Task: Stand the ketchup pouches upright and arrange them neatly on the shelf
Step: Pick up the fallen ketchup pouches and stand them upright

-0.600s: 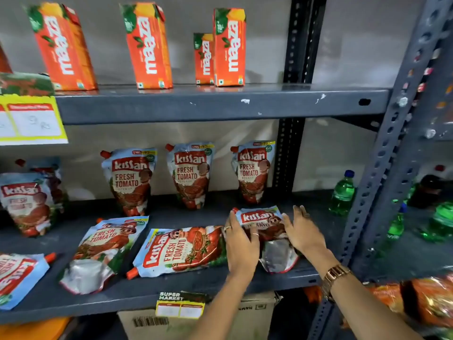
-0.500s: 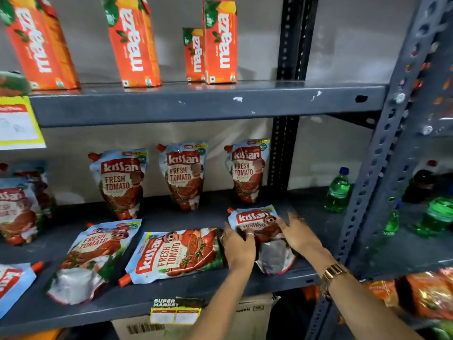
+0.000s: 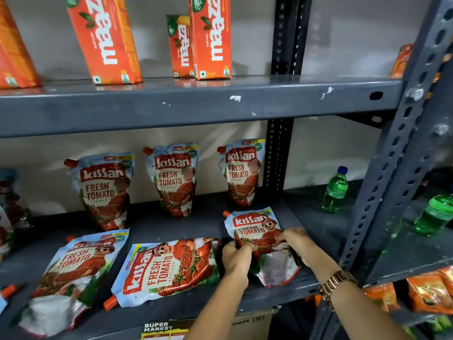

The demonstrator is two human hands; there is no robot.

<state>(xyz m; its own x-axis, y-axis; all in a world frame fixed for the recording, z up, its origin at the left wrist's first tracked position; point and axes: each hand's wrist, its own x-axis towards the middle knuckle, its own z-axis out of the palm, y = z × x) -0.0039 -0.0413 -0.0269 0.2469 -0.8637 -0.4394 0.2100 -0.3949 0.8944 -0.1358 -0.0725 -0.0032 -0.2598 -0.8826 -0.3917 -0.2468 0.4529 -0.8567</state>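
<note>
A Kissan ketchup pouch [image 3: 255, 225] lies flat at the right front of the grey shelf [image 3: 294, 209]. My left hand [image 3: 236, 260] grips its left side and my right hand [image 3: 295, 240] grips its right side, fingers curled over the print. Three pouches stand upright against the back wall: left [image 3: 104, 190], middle [image 3: 174, 179], right [image 3: 241, 173]. Two more lie flat in front: one sideways [image 3: 166, 268] beside my left hand, one further left [image 3: 71, 273]. More pouches are partly cut off at the far left edge.
Orange Maaza juice cartons [image 3: 210, 38] stand on the shelf above. A green bottle [image 3: 335, 190] stands at the back right of the pouch shelf, another green bottle [image 3: 434, 214] beyond the slotted upright post [image 3: 382, 182]. Orange snack packs [image 3: 429, 293] lie below right.
Both hands went from resting flat on the right pouch to closing around its sides. The view has moved closer and to the right.
</note>
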